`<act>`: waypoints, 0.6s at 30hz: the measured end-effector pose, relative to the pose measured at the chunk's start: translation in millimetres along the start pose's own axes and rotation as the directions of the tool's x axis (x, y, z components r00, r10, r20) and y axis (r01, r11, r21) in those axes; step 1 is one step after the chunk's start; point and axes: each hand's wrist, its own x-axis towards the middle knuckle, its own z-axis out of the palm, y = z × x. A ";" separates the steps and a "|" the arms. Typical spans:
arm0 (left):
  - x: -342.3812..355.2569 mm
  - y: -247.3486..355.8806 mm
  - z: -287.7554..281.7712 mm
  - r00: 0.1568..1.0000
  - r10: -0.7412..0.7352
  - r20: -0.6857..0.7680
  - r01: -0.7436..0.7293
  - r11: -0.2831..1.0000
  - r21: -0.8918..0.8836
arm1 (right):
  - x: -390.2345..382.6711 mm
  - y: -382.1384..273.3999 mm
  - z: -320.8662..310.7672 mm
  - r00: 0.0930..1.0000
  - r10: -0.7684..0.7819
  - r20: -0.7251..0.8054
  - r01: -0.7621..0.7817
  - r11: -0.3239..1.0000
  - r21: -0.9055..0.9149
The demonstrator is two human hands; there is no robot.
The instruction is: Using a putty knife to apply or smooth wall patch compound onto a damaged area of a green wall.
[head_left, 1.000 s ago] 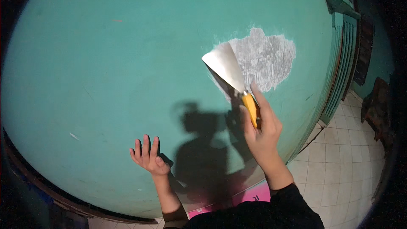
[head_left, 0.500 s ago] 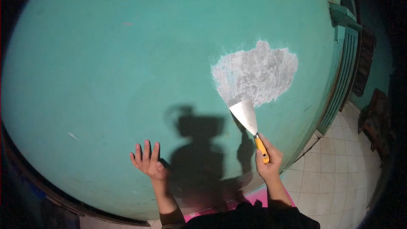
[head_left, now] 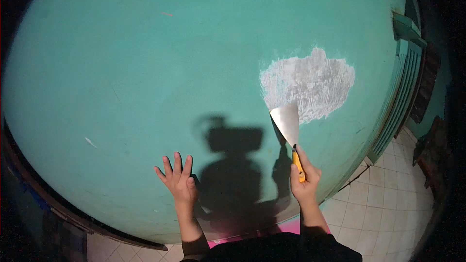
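Observation:
My right hand [head_left: 305,182] is closed round the yellow handle of a putty knife [head_left: 287,121]. The knife's broad metal blade points up and overlaps the lower left edge of a rough grey-white patch [head_left: 315,82] on the green wall [head_left: 126,58]. Whether the blade presses on the patch or stands just off it is hard to tell. My left hand [head_left: 182,184] is raised at the lower left with its fingers spread, holding nothing. It is in front of the wall; contact with the surface cannot be made out.
My shadow [head_left: 228,179] falls on the wall between my hands. At the right are a green slatted frame [head_left: 398,97], dark wooden furniture [head_left: 434,155] and a pale tiled floor [head_left: 374,204]. A dark ledge [head_left: 73,223] runs along the lower left.
The patch and the wall marks have shifted right in view. The putty knife has moved slightly up, its blade turned more upright. My left hand's fingers have spread wider.

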 end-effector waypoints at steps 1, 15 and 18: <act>-1.9 0.0 -1.2 1.000 0.007 0.004 -0.007 1.000 -0.006 | 1.8 0.5 0.8 1.000 0.006 -0.006 -0.006 1.000 -0.005; -12.7 -12.8 16.8 0.991 0.048 -0.124 -0.044 0.998 0.035 | 15.1 3.7 1.9 0.995 0.092 -0.038 -0.087 0.988 0.129; -17.1 -10.9 21.9 0.986 0.034 -0.161 -0.026 0.998 0.052 | 16.7 7.6 0.9 0.988 0.154 -0.007 -0.151 0.976 0.155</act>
